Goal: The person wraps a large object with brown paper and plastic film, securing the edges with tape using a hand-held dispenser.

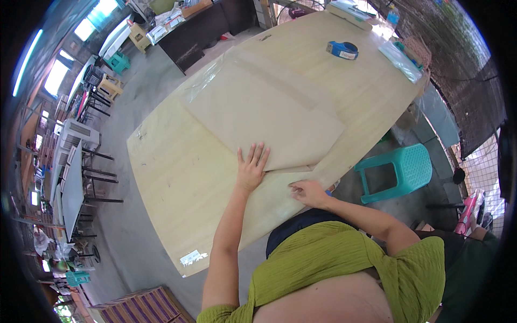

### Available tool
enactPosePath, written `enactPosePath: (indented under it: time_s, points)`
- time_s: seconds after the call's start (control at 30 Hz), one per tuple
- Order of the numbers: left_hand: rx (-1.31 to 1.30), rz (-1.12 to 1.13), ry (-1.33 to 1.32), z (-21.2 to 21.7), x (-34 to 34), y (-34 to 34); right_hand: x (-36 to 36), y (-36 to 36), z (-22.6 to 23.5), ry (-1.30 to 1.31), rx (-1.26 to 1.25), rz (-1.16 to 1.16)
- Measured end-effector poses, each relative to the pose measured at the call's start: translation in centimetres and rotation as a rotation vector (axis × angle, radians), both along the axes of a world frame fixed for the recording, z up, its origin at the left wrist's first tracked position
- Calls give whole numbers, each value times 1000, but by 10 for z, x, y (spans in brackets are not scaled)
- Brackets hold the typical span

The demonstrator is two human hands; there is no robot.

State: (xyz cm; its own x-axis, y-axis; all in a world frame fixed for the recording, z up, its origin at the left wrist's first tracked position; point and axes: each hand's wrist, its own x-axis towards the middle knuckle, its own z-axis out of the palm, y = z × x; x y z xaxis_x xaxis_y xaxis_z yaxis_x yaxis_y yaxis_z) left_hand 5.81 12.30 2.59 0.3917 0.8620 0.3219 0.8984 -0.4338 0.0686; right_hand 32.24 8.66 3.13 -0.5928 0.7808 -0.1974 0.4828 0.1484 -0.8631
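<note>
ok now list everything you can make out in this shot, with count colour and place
work table: 1, pale wood, centre
large sheet: 1, tan, flat on the table
tape roll: 1, blue, far right on the table
clear plastic pack: 1, pale, table's right edge
bottle: 1, clear bluish, far right
near stool: 1, teal, right of the table
desk: 1, dark, beyond the table
side tables: several, pale tops, along the left
slatted stack: 1, brown and purple, lower left
left hand: 1, bare, on the sheet's near edge
right hand: 1, bare, fingers bent, table's near edge
</note>
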Motion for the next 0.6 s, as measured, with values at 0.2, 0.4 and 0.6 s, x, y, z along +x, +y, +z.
enactPosePath:
  time_s: [0.2,0.4,0.6]
  points:
    - [25,5,-35,-3,9,2,-89,20,-34,917,-1000,-632]
    - [8,40,-42,-6,8,-1,-108,34,-22,881,-921,-951]
    - [-47,93,-22,3,7,-7,-34,38,-23,875,-957,-970]
